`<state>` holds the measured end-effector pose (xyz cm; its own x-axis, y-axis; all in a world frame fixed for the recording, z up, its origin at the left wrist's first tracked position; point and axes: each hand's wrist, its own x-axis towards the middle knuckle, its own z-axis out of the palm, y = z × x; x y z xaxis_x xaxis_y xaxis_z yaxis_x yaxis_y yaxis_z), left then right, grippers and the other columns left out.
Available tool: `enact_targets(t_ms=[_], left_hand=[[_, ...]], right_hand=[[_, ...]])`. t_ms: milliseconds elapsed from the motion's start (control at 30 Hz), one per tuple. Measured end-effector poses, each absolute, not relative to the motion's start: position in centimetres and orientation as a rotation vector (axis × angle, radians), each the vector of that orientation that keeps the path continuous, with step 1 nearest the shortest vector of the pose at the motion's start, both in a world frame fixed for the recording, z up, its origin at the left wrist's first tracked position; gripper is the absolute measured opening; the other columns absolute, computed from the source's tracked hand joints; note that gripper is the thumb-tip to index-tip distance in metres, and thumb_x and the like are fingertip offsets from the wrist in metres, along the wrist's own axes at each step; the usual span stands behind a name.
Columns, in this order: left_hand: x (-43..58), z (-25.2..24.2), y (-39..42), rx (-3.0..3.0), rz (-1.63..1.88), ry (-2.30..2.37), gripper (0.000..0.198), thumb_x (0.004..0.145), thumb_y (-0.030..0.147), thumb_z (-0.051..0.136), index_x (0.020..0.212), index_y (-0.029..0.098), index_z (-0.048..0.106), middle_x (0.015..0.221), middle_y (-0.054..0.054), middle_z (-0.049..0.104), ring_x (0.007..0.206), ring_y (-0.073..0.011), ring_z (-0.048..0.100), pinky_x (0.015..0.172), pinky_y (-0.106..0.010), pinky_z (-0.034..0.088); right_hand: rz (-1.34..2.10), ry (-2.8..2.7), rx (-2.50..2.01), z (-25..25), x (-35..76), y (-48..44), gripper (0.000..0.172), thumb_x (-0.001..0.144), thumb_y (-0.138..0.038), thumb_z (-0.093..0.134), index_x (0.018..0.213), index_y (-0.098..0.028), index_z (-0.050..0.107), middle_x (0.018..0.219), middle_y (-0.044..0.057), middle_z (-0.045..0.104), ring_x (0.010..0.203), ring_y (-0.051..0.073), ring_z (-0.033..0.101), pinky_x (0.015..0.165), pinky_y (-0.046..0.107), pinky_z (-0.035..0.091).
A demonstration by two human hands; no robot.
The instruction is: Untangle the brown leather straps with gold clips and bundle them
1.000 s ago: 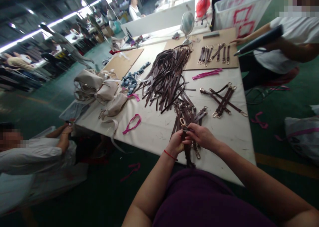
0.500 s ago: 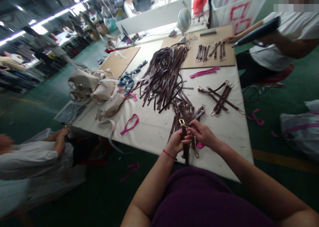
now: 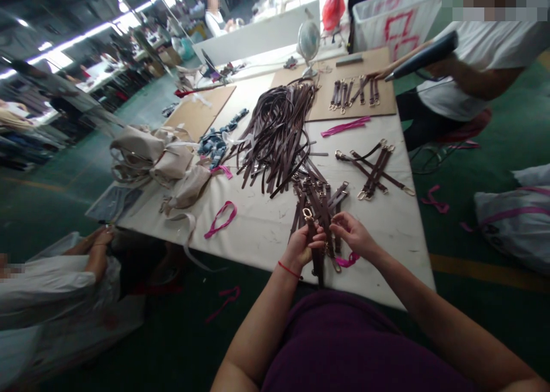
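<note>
My left hand [image 3: 301,246] grips a brown leather strap [image 3: 315,260] upright, with a gold swivel clasp [image 3: 307,213] at its top end. My right hand [image 3: 353,234] hovers just right of that strap, fingers curled and apart, and holds nothing I can make out. Beyond both hands lies a heap of brown straps with gold clasps [image 3: 315,203]. A pink strip [image 3: 347,260] lies under my right hand. Further back is a large pile of long brown straps [image 3: 275,134], and several finished straps with clasps [image 3: 373,171] lie to the right.
The white-covered work table [image 3: 258,237] also holds beige bag pieces [image 3: 150,157], a pink loop [image 3: 221,219] and a cardboard sheet [image 3: 352,94] with straps. A co-worker [image 3: 464,77] at right holds a dark tool [image 3: 423,57]. Another person [image 3: 47,283] sits at left.
The whole view has swung, with the table sliding left in the frame. My left hand has raised the clasped strap slightly, my right hand has moved away from it, and the pink strip now shows.
</note>
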<state>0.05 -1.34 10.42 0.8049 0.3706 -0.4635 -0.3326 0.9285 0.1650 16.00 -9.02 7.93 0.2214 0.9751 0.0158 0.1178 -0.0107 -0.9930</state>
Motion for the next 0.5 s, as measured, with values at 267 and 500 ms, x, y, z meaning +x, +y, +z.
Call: enact_targets(t_ms=[267, 500], left_hand=[[0.4, 9.1, -0.9, 0.002, 0.468, 0.526, 0.028, 0.096, 0.018, 0.032, 0.079, 0.011, 0.053, 0.075, -0.005, 0.047, 0.055, -0.0066, 0.042, 0.036, -0.010, 0.030], [1.6, 7.5, 0.6, 0.198, 0.589, 0.760, 0.047, 0.098, 0.045, 0.031, 0.082, 0.010, 0.058, 0.081, -0.011, 0.060, 0.068, -0.0135, 0.059, 0.056, -0.022, 0.050]], right_hand=[[1.134, -1.043, -1.400, 4.2, 13.3, -12.3, 0.043, 0.090, -0.057, 0.046, 0.088, -0.018, 0.062, 0.070, 0.000, 0.056, 0.065, 0.014, 0.053, 0.062, 0.028, 0.046], [1.477, -0.932, -1.193, 4.4, 11.7, -12.3, 0.038, 0.080, -0.057, 0.061, 0.086, -0.019, 0.059, 0.070, 0.001, 0.063, 0.063, 0.015, 0.056, 0.059, 0.028, 0.045]])
